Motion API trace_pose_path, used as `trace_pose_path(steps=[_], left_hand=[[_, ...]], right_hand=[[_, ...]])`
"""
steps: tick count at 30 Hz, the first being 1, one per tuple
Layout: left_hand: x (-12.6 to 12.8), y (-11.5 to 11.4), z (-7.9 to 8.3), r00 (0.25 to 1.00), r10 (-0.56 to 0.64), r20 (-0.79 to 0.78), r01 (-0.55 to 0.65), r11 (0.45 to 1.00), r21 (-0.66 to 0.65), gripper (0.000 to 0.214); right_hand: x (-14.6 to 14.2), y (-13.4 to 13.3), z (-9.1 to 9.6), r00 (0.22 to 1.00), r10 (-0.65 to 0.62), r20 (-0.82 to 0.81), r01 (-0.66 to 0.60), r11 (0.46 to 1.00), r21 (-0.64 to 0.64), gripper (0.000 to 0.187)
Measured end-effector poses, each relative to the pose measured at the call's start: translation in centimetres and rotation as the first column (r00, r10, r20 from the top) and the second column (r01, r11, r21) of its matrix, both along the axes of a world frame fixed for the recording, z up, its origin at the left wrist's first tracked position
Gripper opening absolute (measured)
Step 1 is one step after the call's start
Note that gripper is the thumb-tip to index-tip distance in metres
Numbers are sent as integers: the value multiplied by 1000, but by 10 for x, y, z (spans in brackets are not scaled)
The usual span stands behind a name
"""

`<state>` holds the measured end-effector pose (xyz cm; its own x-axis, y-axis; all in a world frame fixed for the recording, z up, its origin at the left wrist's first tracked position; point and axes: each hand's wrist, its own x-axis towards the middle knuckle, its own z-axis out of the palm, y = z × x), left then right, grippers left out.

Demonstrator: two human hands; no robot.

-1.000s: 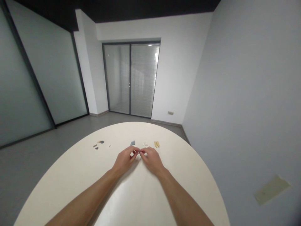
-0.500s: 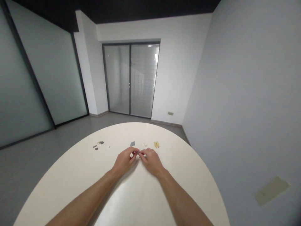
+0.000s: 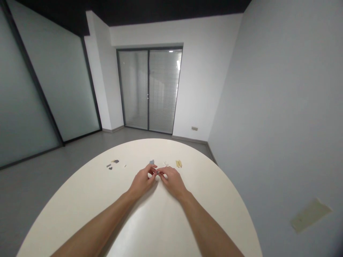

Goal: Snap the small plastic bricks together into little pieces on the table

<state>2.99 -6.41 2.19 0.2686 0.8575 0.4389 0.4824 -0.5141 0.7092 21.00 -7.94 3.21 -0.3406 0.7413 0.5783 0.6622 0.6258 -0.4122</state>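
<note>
My left hand (image 3: 142, 181) and my right hand (image 3: 171, 180) meet fingertip to fingertip over the round white table (image 3: 150, 221). Both are pinched on a tiny piece (image 3: 157, 172) held between them, too small to name. Just beyond the fingers lies a small grey piece (image 3: 152, 162), with a small white piece (image 3: 166, 164) and two tan pieces (image 3: 178, 164) to its right. My forearms stretch forward from the near edge of the table.
A scatter of small dark and light bits (image 3: 112, 164) lies on the table's far left. Past the table are a grey floor, glass sliding doors (image 3: 148, 91) and a plain wall (image 3: 281, 107) close on the right.
Both hands have crept a little forward toward the grey piece, still pinched together on the tiny piece. Nothing else on the table has moved.
</note>
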Motion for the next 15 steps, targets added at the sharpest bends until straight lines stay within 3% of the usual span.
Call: trace_pose_path(steps=[10,15], left_hand=[[0,0,-1,996,-80,44,80,997,10,23],[1,-2,2,998,-61,27,61,998,7,22]], right_hand=[[0,1,-1,999,-38,-36,37,999,-29,12],[1,0,2,997,-59,-41,58,998,-21,10]])
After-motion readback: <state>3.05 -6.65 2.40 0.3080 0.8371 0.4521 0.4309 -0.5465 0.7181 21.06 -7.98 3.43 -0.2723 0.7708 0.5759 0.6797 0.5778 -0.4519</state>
